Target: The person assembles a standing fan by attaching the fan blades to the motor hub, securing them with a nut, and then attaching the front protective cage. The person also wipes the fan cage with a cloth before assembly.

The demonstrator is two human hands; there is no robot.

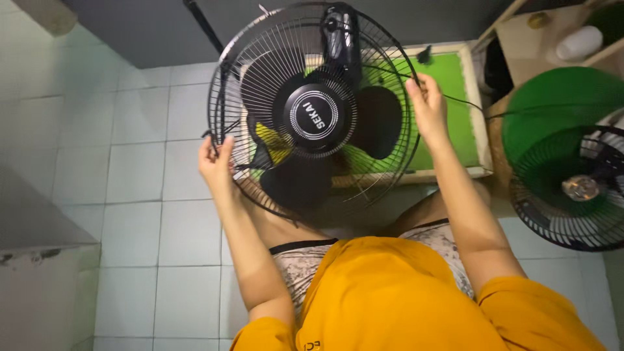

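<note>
Along the left edge of the frame lies a pale tiled floor (136, 169), with a grey ledge (39, 227) at lower left. Left of centre, the person's left hand (216, 162) is closed on the rim of a black wire fan guard (260, 71), fingers curled around the outer ring at its lower left side. The guard fills the upper middle of the frame, held up facing the camera and tilted slightly. At its middle sits a round black hub cap (314, 116), and behind the wires show dark fan blades (380, 120). A black motor housing (341, 32) stands at the top of the guard. Behind the fan, a bright green panel in a pale frame (455, 84) lies on the floor. Right of centre, the right hand (426, 104) grips the guard's right rim, thumb and fingers pinched on the ring, with a thin black cord (465, 103) running past it toward the right. Across the bottom middle, the person's orange shirt (390, 299) fills the foreground. At the far right stands a second fan (572, 188), with a green guard above a black one, well apart from both hands.
</note>
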